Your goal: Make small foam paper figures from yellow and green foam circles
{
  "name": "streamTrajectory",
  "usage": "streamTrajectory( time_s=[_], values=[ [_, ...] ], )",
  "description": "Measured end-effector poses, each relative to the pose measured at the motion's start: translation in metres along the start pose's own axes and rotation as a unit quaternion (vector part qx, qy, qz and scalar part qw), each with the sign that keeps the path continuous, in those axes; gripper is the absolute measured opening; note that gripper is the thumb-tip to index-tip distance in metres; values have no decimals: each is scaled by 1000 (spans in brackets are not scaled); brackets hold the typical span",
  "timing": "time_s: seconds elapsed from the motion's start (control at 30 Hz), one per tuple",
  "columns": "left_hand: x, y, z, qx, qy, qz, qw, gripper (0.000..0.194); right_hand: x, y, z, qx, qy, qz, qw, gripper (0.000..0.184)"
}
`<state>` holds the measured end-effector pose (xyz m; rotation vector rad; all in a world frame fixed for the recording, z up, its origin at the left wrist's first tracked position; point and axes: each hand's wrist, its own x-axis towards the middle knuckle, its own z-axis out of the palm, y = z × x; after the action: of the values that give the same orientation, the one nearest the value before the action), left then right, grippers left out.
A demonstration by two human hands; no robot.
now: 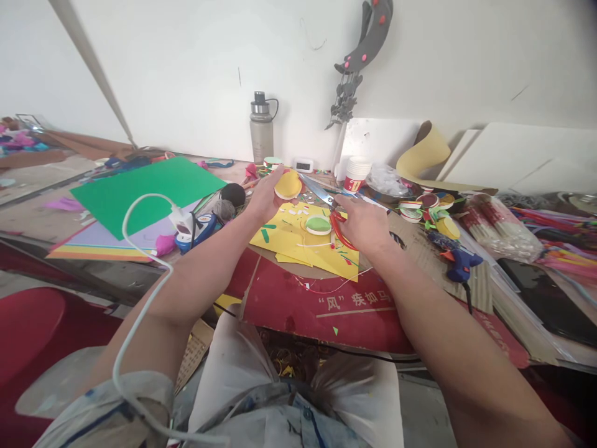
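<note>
My left hand [268, 194] is closed on a round yellow-topped piece [288, 185] with a pale rim, held up above the table. In my right hand [361, 221] are scissors [339, 230] with red handles. Their metal blades point up and left, toward the yellow piece; whether they touch it I cannot tell. Below the hands lie yellow paper sheets [284, 233] strewn with small white and green scraps. A round green-topped piece [318, 224] with a white rim rests on that paper.
Red cardboard [289, 305] covers the table's front. Green paper [149, 186] lies left. A bottle [262, 130] and paper cups [357, 173] stand behind. At right are a blue glue gun [459, 266] and a black phone [550, 298]. A white cable [135, 323] crosses my left arm.
</note>
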<state>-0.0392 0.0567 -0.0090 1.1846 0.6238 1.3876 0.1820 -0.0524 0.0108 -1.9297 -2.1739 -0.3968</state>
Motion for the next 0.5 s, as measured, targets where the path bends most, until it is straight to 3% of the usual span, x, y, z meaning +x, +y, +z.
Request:
streamTrajectory(
  time_s=[0.3, 0.5],
  values=[
    [3, -2, -2, -51, 14, -64, 997, 52, 0, 0, 5, 20, 24, -13, 999, 46],
    [5, -1, -5, -44, 23, -74, 996, 50, 1, 1, 8, 25, 26, -18, 999, 50]
  ],
)
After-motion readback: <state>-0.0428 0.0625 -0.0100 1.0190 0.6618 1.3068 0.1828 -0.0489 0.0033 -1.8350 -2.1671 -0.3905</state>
